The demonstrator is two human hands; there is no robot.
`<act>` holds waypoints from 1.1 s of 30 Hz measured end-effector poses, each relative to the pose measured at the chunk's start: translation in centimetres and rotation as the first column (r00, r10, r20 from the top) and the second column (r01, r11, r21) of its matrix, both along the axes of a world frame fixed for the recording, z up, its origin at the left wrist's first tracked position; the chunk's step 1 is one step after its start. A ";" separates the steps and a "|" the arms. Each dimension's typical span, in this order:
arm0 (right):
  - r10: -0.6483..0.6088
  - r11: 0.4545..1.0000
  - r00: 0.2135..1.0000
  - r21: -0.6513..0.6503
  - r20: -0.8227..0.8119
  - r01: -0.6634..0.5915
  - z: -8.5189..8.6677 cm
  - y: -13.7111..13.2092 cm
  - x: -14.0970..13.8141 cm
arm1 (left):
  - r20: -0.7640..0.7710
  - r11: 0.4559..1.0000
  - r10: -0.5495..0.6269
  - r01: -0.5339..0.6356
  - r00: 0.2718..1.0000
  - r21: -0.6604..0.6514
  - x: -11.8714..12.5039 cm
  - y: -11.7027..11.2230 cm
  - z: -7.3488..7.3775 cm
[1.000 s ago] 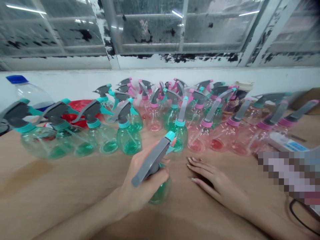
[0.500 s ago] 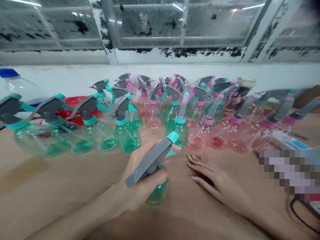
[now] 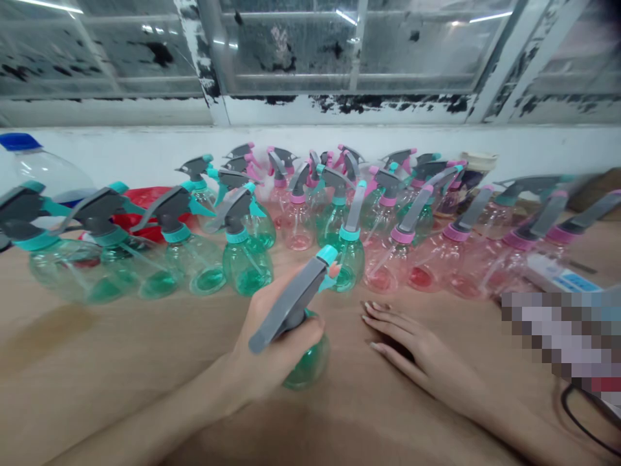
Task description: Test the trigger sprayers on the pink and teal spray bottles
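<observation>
My left hand (image 3: 279, 336) is wrapped round the neck of a green spray bottle (image 3: 310, 362) with a grey trigger head and a turquoise nozzle. That nozzle points away from me, up and to the right. The grip covers the bottle's collar and most of its trigger. My right hand (image 3: 405, 340) rests on the table with its fingers stretched out, to the right of the held bottle and apart from it. Just beyond stands another green spray bottle (image 3: 352, 265), with a pink spray bottle (image 3: 383, 265) beside it.
Green spray bottles (image 3: 247, 268) line up to the left, pink spray bottles (image 3: 441, 259) to the right, and several more behind. A red item (image 3: 145, 200) and a blue-capped clear bottle (image 3: 48, 168) are at the left. A black cable (image 3: 575, 408) lies at the right.
The held spray bottle has risen slightly, its head shifting a little to the left at the nozzle. My right hand stays where it was.
</observation>
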State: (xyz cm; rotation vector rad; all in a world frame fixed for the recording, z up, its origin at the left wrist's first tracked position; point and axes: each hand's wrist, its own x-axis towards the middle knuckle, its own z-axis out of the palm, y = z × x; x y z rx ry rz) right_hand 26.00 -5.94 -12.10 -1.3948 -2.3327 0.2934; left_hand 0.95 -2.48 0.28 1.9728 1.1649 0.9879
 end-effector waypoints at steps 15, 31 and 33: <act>-0.008 1.000 0.999 -0.022 -0.032 0.007 0.1 -0.1 0.0 | 0.048 0.999 0.043 -0.043 0.998 -0.002 0.2 0.0 -0.8; -0.009 1.000 0.998 -0.022 -0.057 0.008 -0.1 -0.1 0.1 | 0.032 1.000 -0.024 0.024 0.999 0.012 -0.7 0.0 -0.2; -0.003 1.000 0.998 -0.015 -0.056 0.002 -0.1 -0.1 0.1 | 0.031 1.000 -0.006 0.006 0.999 0.005 -0.7 0.1 -0.2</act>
